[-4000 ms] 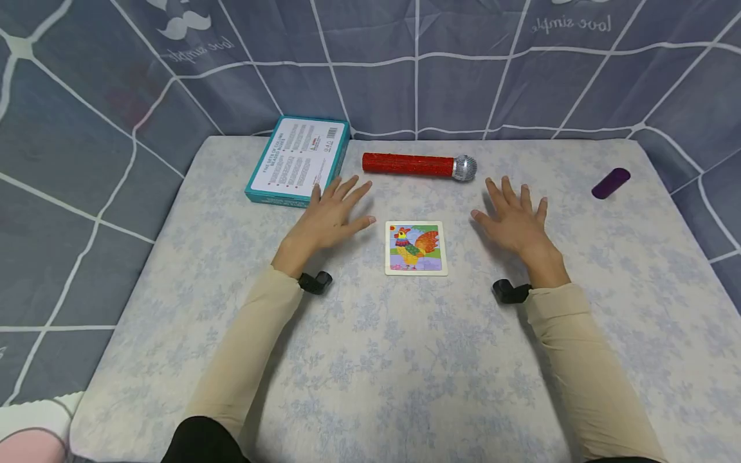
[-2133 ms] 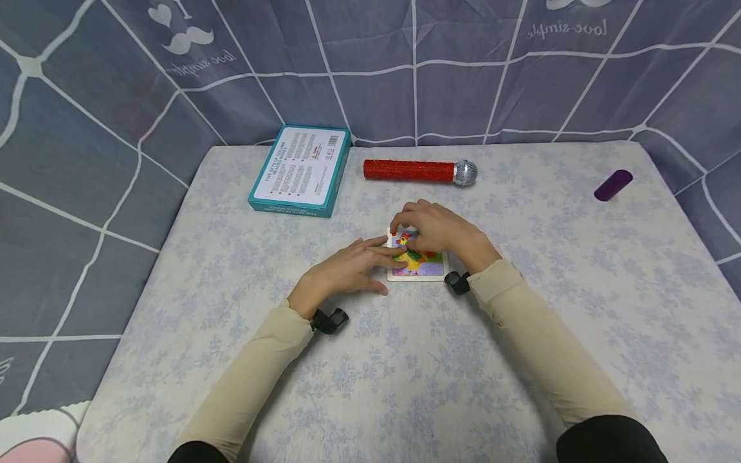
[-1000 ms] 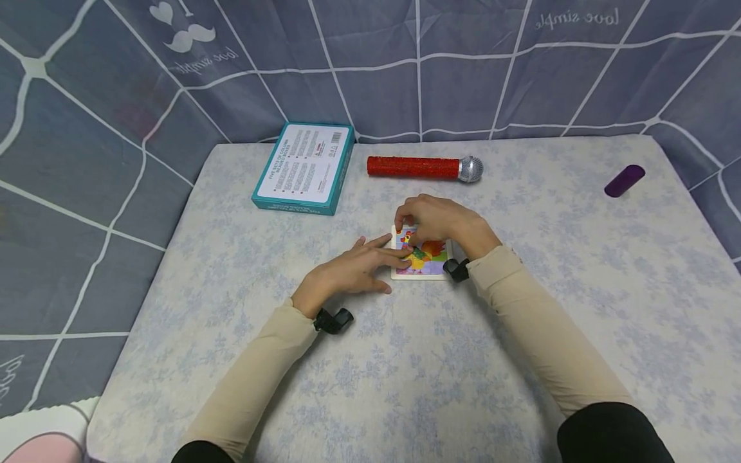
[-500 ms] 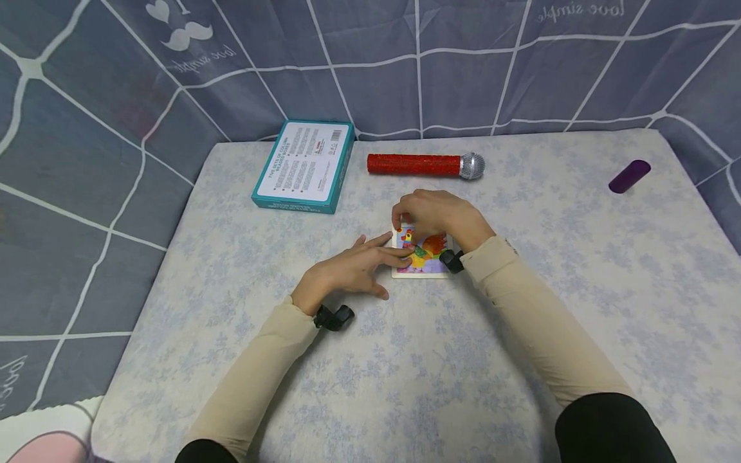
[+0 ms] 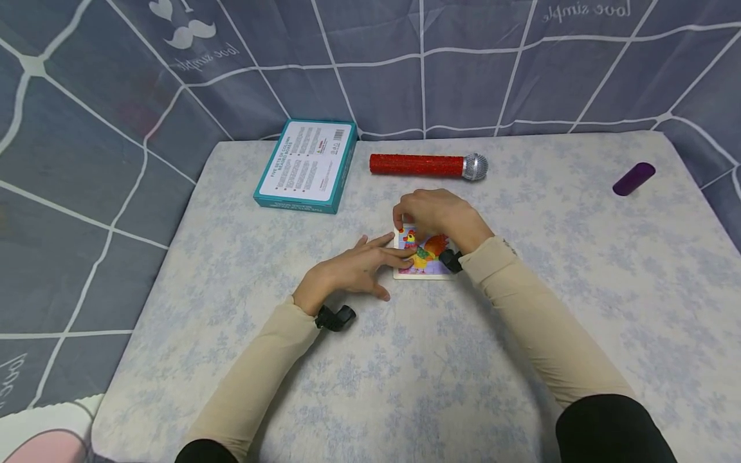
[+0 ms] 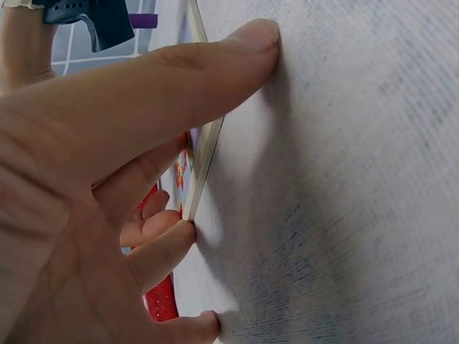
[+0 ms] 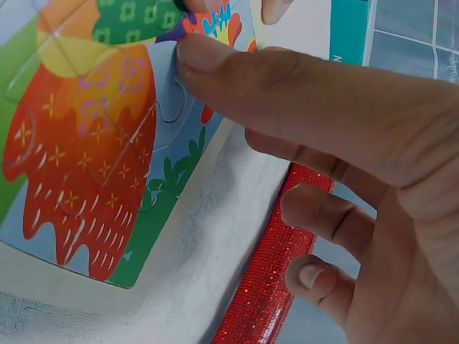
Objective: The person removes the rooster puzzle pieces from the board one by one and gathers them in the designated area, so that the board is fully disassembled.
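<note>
I see the picture puzzle (image 5: 429, 258) midway across the worktop (image 5: 440, 360), nearer its far edge. The left hand (image 5: 354, 269) is spread, fingers touching the puzzle's left side; the right hand (image 5: 442, 213) curls over it, thumb on top, and I cannot tell whether it pinches a piece. A microphone (image 5: 425, 166) lies between puzzle and far edge, a box (image 5: 307, 164) nearer the left corner.
</note>
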Demonstrator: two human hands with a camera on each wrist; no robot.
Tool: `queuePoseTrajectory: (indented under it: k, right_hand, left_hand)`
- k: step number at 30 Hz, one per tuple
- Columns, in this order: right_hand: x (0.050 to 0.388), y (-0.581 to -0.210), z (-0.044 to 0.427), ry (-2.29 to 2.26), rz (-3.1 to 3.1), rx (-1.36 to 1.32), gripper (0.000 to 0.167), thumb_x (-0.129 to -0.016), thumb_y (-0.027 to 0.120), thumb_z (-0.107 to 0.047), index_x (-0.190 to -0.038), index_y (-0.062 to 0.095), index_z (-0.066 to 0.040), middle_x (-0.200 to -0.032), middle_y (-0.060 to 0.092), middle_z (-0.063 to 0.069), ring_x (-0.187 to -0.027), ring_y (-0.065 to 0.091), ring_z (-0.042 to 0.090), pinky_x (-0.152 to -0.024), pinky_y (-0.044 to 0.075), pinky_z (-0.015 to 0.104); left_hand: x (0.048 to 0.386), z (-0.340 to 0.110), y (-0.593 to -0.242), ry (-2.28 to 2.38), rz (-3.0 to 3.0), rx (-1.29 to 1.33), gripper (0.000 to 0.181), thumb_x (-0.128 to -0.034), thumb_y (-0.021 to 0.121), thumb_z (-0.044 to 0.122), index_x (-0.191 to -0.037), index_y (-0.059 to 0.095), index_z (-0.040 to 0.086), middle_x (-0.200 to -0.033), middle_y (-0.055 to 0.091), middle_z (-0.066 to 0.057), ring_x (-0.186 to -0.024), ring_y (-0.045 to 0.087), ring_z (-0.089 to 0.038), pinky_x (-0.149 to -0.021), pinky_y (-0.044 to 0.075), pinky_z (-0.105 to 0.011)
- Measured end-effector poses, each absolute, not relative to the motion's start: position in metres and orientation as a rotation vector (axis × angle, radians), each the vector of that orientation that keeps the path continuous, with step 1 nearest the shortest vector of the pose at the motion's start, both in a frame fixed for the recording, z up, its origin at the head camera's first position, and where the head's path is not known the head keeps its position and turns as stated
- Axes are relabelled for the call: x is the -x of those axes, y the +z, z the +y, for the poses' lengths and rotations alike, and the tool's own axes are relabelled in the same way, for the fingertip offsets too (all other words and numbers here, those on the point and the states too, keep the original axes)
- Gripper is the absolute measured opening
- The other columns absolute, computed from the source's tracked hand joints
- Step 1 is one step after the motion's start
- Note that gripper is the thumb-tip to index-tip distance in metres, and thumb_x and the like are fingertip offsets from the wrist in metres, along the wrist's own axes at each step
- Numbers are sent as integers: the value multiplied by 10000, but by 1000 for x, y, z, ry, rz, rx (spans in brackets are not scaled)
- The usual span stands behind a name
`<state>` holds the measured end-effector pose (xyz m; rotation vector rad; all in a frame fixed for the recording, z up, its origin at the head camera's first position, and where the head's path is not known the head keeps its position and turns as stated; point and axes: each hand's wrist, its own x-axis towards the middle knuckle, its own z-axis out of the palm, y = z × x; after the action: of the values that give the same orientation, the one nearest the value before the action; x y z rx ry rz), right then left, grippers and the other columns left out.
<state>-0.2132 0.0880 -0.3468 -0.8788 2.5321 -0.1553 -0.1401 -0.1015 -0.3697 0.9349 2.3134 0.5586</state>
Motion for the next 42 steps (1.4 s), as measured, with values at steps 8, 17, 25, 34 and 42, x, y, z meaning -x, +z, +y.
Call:
queuePoseTrajectory:
  k: [8, 17, 25, 34, 42]
  right_hand:
    - [215, -348, 92, -156, 2515, 898, 277, -793, 818, -108, -998, 681, -233, -1055, 593, -2, -977, 530, 191, -827, 471, 388]
    - [212, -348, 88, -154, 2537, 918, 332, -790, 811, -95, -1065, 684, -231, -1059, 617, -1, -982, 539, 188, -829, 480, 396]
    - [206, -346, 83, -56, 2612, 922, 315, -748, 844, -148, -1027, 719, -221, -1008, 638, -1, -945, 557, 207, -831, 479, 406]
    - [206, -343, 80, -47, 2631, 949, 292, -740, 844, -131, -1004, 731, -189, -948, 650, 7, -886, 581, 196, -802, 489, 390]
    - [208, -342, 80, -115, 2569, 910, 305, -746, 836, -84, -1007, 703, -171, -958, 634, -1, -879, 548, 199, -788, 478, 386]
  left_hand:
    - [140, -101, -371, 548, 2314, -938, 733, -779, 846, 194, -1436, 523, 174, -1578, 298, 113, -1508, 7, -233, -1145, -25, -620]
    - [141, -100, -372, 530, 2323, -925, 724, -781, 845, 195, -1432, 529, 182, -1574, 304, 117, -1508, 21, -227, -1146, -13, -622]
    - [140, -101, -371, 544, 2319, -937, 718, -779, 846, 183, -1427, 536, 159, -1570, 322, 96, -1507, 28, -242, -1140, -6, -636]
    - [142, -102, -367, 560, 2310, -930, 740, -772, 850, 170, -1434, 521, 166, -1561, 336, 97, -1507, 22, -242, -1140, -10, -634]
    - [142, -101, -369, 565, 2291, -920, 745, -775, 848, 167, -1442, 514, 173, -1570, 321, 105, -1508, -3, -228, -1146, -25, -620]
